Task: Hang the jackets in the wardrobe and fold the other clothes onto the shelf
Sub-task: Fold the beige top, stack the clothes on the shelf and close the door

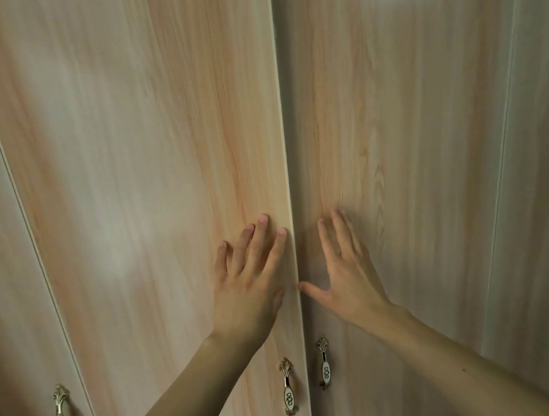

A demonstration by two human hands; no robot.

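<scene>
Here, two bare hands press flat, fingers straight, on a tall light-wood wardrobe (131,153), holding nothing. The left hand (250,288) and right hand (344,277) flank its centre seam (doors nearly shut). Ornate brass handles (288,387) hang below the hands.

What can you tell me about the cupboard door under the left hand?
The left wardrobe door is a tall flat panel of pale, wood-grain board. It looks nearly shut, its edge standing a little proud of the neighbouring door. The left hand presses flat on it near that edge. Below hangs a gold handle with a cream oval.
</scene>
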